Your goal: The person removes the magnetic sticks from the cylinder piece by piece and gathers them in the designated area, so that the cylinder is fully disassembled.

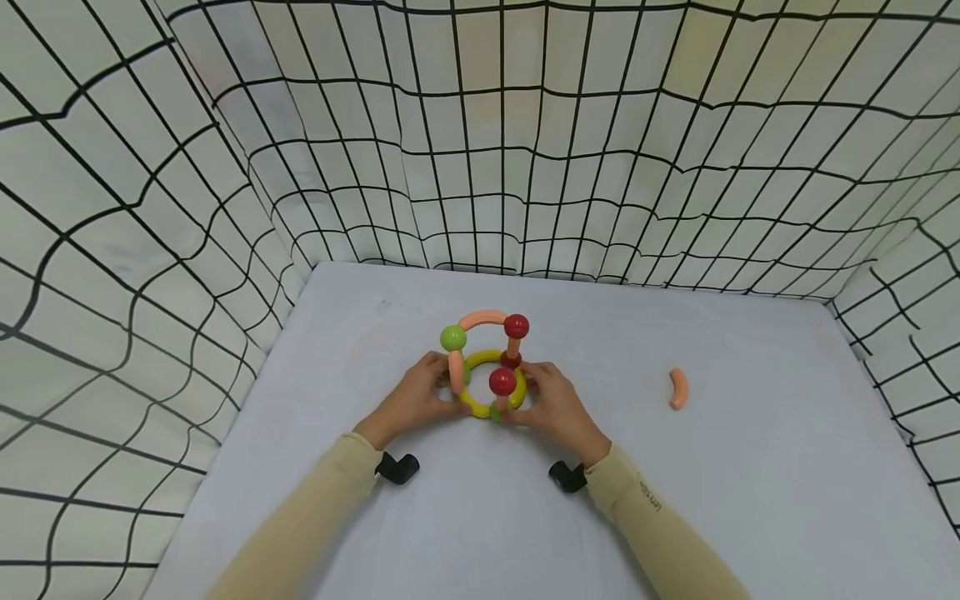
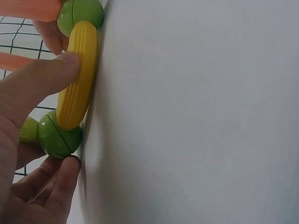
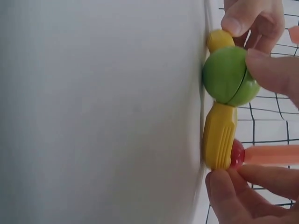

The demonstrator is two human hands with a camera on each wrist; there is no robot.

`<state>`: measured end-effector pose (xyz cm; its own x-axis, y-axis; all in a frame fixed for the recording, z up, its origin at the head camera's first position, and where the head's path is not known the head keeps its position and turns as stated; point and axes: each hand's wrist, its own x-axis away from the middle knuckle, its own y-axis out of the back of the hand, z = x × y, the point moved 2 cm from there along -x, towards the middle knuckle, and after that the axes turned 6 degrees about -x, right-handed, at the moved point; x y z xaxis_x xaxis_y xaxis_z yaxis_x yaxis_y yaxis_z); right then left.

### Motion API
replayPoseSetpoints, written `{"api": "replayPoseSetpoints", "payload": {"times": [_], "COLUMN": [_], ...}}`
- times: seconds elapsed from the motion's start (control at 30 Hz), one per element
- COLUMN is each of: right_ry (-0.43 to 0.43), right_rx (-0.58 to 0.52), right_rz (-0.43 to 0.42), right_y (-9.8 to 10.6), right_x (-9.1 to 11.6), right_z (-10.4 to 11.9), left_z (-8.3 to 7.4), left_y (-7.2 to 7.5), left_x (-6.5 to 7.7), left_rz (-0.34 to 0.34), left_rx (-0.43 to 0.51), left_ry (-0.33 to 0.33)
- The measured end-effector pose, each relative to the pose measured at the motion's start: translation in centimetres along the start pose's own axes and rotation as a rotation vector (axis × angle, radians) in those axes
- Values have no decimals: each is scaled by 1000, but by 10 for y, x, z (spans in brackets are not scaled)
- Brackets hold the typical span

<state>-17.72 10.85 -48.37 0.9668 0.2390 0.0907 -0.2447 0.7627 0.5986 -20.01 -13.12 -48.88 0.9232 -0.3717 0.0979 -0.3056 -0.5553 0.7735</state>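
A toy frame of curved bars and balls stands on the white table, its base a yellow ring (image 1: 474, 407). Orange bars rise from the ring to a green ball (image 1: 453, 337) and two red balls, one at the back (image 1: 516, 326) and one in front (image 1: 502, 382). An orange curved bar (image 1: 483, 318) links the green ball and the back red one. My left hand (image 1: 412, 400) grips the ring's left side, thumb on a yellow bar (image 2: 80, 84), fingers at a lower green ball (image 2: 60, 135). From the right, my right hand (image 1: 558, 412) holds it, thumb on the front lower green ball (image 3: 225, 74).
A loose orange curved bar (image 1: 678, 389) lies on the table (image 1: 787, 450) to the right. Black netting (image 1: 525, 158) over pale walls surrounds the table at the back and both sides. A black wrist device sits at each cuff.
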Motion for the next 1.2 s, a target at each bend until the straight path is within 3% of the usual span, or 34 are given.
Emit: {"api": "replayPoseSetpoints", "payload": {"times": [0.47, 0.8, 1.0, 1.2], "right_ry": [26, 90, 95, 78], "right_rx": [-27, -29, -32, -22], "right_rz": [85, 154, 172, 166], "right_y": [8, 17, 18, 24], "right_x": [-7, -8, -8, -5], "right_z": [-7, -13, -15, -14], "left_z": [-6, -10, -9, -12], "left_y": [-5, -9, -11, -7], "left_x": [11, 21, 25, 39], "left_rz": [-44, -88, -99, -144], "left_rx": [-46, -88, -82, -7], "left_ry": [26, -24, -25, 5]}}
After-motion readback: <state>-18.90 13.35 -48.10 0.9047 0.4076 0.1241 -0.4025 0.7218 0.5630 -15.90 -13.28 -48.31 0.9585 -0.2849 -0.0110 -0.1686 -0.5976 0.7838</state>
